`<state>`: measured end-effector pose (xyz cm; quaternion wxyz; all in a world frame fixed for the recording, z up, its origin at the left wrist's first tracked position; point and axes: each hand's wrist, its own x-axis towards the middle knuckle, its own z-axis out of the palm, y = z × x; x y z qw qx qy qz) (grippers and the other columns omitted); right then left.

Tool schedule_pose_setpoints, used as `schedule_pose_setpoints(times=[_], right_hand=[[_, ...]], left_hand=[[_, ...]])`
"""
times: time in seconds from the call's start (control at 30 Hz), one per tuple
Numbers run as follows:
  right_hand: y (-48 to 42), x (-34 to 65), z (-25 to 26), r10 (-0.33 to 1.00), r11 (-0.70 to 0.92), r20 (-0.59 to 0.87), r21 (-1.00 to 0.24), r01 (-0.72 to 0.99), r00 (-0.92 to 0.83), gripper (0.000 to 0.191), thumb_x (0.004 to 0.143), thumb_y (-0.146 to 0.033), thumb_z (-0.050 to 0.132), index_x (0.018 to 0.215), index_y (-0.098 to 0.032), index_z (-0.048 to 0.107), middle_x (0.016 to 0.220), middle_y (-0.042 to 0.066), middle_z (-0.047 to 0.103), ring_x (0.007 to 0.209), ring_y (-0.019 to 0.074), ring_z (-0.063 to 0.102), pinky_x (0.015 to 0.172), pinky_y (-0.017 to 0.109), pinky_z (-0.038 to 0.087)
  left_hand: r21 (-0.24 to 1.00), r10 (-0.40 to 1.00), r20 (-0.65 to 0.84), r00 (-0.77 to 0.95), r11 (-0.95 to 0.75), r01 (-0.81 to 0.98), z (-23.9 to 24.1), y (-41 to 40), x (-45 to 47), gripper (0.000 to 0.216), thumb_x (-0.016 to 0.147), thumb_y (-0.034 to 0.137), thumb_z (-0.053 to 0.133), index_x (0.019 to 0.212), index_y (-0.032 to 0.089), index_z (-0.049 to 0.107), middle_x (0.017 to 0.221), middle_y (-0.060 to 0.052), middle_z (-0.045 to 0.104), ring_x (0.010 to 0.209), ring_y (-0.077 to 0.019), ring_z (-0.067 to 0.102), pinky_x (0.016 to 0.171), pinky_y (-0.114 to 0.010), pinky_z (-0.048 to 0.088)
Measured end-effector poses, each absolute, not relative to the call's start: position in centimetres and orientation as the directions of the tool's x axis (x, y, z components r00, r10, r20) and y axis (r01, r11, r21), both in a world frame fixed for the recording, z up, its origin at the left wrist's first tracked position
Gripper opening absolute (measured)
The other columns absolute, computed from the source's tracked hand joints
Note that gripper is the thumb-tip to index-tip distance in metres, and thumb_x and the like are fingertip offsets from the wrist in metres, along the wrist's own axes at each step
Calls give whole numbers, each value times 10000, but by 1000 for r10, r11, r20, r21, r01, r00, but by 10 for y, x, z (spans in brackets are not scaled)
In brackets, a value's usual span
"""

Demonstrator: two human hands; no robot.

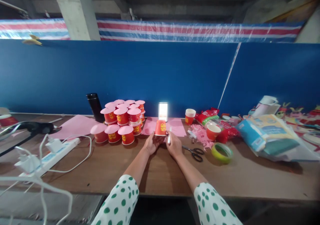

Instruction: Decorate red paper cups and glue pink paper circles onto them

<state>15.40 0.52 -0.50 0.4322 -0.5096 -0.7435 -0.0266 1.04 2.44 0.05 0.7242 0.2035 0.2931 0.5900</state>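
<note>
A red paper cup (pixel 160 127) stands upside down on a pink sheet (pixel 178 126) in the middle of the brown table (pixel 155 171). My left hand (pixel 152 143) grips the cup at its lower left edge. My right hand (pixel 174 145) sits just right of the cup and holds a white pen (pixel 169 137) upright, tip near the sheet. Behind the cup a lit phone (pixel 163 111) leans on the blue wall.
Several upturned red cups with pink discs (pixel 121 121) are stacked at the left. Black scissors (pixel 195 152), a green tape roll (pixel 222 152), upright cups (pixel 213 132), pink scraps and packets lie right. A black flask (pixel 95 107), power strip (pixel 51 155) and cables lie left.
</note>
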Motion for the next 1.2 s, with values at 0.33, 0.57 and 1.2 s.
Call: schedule_pose_setpoints(times=[0.33, 0.57, 1.2], right_hand=[[9, 155, -6, 762, 424, 644, -425, 800, -61, 380, 855, -174, 467, 1226, -168, 546, 1107, 87, 675, 1004, 215, 629, 864, 305, 487], [10, 156, -7, 782, 382, 622, -450, 807, -23, 402, 834, -147, 473, 1229, -175, 546, 1136, 87, 670, 1013, 221, 629, 869, 307, 476], [6, 155, -5, 804, 335, 594, -437, 835, -12, 360, 853, -207, 509, 1210, -199, 554, 1042, 74, 683, 958, 225, 627, 805, 294, 470]], left_hand=[[672, 978, -159, 137, 209, -711, -7, 30, 9, 212, 827, 258, 616, 970, 102, 626, 851, -116, 719, 810, -203, 699, 832, -325, 540], [721, 983, -63, 170, 163, -673, -5, 23, 9, 301, 748, 222, 720, 1013, 128, 613, 892, -104, 723, 825, -208, 702, 801, -334, 554], [757, 970, 39, 240, 128, -641, -7, 19, 10, 317, 669, 179, 785, 949, 120, 648, 921, -92, 725, 825, -194, 697, 837, -338, 542]])
